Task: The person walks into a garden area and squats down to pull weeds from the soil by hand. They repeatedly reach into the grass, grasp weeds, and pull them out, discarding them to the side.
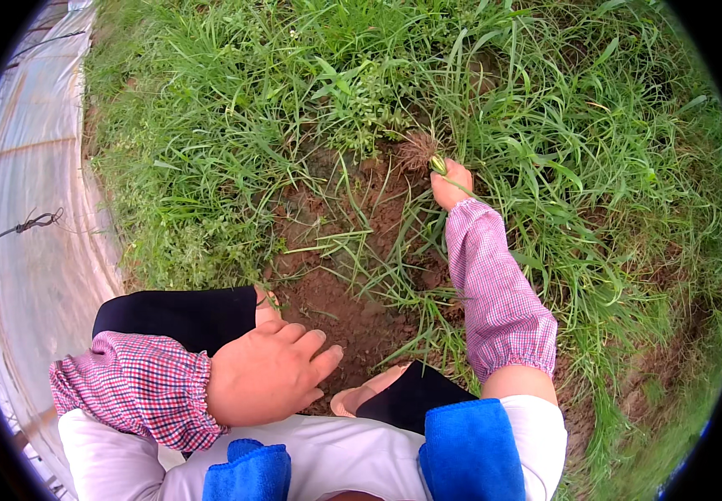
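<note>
My right hand (453,185) is stretched out ahead over the grass, closed round the base of an uprooted grass clump (438,164). Its brown, fibrous roots (418,151) stick out past my fingers toward the bare soil, and part of its green leaves trails back by my wrist. My left hand (269,372) rests close to my body near my left knee, fingers loosely stretched and a little apart, with nothing seen in it. Both forearms wear checked sleeve covers. Between my hands, loose pulled grass blades (353,259) lie across the reddish-brown soil.
Dense green grass (595,167) grows ahead and to the right. Low leafy weeds (202,242) stand to the left of the bare soil patch (328,305). A translucent plastic sheet wall (35,175) with a wire (31,224) runs along the left side. My feet are on the soil close by.
</note>
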Motion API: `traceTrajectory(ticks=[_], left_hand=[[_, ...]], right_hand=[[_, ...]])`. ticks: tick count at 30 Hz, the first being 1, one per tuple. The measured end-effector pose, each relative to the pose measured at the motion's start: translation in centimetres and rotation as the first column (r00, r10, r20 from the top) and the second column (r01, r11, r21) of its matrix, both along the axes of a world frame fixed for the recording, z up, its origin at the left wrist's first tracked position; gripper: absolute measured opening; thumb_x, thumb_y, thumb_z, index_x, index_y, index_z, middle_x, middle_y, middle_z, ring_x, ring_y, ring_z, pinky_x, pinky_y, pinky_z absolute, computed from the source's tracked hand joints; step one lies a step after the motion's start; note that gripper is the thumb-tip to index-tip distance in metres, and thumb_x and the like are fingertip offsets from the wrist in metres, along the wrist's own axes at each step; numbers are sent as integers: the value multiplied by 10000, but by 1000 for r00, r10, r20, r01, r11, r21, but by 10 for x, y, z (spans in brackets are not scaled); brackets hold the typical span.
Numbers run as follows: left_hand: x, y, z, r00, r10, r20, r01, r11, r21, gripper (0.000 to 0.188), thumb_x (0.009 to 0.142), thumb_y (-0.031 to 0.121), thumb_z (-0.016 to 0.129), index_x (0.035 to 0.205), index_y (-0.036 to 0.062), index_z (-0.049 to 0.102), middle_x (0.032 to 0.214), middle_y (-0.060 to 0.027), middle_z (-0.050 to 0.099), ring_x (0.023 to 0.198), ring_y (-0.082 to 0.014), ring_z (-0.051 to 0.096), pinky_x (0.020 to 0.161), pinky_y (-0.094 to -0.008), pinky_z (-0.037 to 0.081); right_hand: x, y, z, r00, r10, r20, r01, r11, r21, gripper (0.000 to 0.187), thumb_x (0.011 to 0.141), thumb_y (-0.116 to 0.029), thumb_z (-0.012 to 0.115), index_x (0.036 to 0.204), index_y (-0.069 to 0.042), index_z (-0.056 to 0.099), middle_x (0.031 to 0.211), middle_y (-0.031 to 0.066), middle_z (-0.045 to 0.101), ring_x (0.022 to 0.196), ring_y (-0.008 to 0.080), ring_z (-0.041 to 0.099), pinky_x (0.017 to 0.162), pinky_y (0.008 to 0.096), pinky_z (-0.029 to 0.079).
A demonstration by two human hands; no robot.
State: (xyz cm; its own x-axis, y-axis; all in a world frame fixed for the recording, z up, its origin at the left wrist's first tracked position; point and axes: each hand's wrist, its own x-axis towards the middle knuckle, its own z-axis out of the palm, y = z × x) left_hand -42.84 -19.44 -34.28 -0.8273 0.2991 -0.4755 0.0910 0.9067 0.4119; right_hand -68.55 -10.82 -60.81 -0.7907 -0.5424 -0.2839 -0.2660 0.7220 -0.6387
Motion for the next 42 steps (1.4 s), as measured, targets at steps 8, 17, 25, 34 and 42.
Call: traceTrajectory(ticks=[8, 17, 25, 34, 42], left_hand=[[-8, -7, 4, 988, -73, 134, 75, 997, -5, 399, 683, 285, 541, 1006, 62, 474, 854, -64, 491, 823, -211, 493, 730, -297, 399], [15, -20, 14, 972, 148, 181, -153, 988, 10, 359, 677, 262, 541, 966, 60, 477, 841, -65, 491, 788, -207, 506, 692, -295, 402], [39, -21, 20, 925, 338, 172, -327, 941, -91, 378, 668, 267, 555, 972, 54, 483, 899, -83, 502, 811, -196, 514, 706, -298, 406], [33, -16, 19, 915, 369, 164, -354, 928, -115, 391, 650, 264, 571, 971, 56, 487, 894, -82, 504, 810, -197, 516, 710, -298, 406], [10, -15, 12, 928, 333, 168, -318, 942, -107, 402, 656, 252, 564, 994, 54, 474, 877, -78, 502, 831, -205, 505, 712, -303, 405]], right_hand=[[2, -42, 45, 964, 247, 97, -237, 966, -103, 216, 697, -203, 498, 794, -10, 505, 743, 171, 545, 738, 310, 530, 682, 368, 404], [-44, -78, -6, 995, 77, -63, -63, 979, 196, 436, 711, -196, 527, 1114, -68, 423, 1119, 195, 351, 1029, 324, 378, 883, 377, 320], [-83, -111, -30, 993, 116, 32, -120, 931, 344, 460, 746, -219, 494, 1171, -84, 383, 1256, 132, 272, 1143, 296, 280, 956, 367, 239], [-70, -112, -33, 997, 59, -52, -44, 967, 251, 410, 749, -243, 505, 1066, 12, 458, 931, 185, 543, 829, 297, 535, 774, 371, 411], [-43, -88, -50, 982, 161, -97, -136, 965, 225, 321, 711, -268, 523, 870, 11, 525, 774, 175, 560, 810, 299, 522, 774, 394, 374]])
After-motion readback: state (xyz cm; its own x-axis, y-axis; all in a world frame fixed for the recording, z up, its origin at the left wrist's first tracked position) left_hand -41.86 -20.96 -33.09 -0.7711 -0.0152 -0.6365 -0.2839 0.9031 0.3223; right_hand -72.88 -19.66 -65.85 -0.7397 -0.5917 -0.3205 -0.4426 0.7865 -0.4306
